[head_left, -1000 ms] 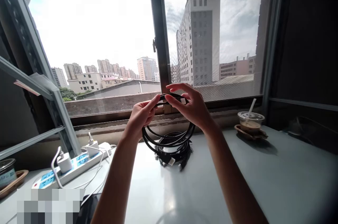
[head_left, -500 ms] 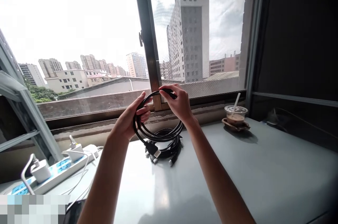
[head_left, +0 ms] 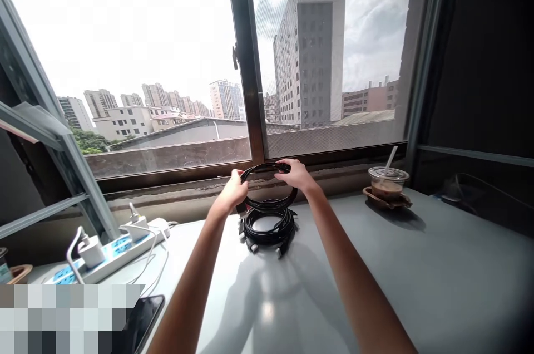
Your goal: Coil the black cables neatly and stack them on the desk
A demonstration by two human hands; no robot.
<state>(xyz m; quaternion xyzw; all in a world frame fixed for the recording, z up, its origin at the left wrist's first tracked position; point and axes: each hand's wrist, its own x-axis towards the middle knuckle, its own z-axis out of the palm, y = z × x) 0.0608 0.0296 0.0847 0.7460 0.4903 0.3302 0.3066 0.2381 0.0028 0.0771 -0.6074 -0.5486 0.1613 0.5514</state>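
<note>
A looped black cable hangs upright between my two hands. My left hand is closed on the left side of the loop, and my right hand pinches its upper right side. Just below and behind the lower edge of this loop, more coiled black cables lie on the white table, with several plugs sticking out at the front and left. Whether the held loop touches the coils beneath is hard to tell.
At the left stand a white power strip with plugs and white cords, and a dark phone. A lidded drink cup sits in a brown holder at the right. The window is behind.
Both hands have moved farther forward and lower with the loop, nearer the coils on the table. The view has shifted, showing more of the table's left side.
</note>
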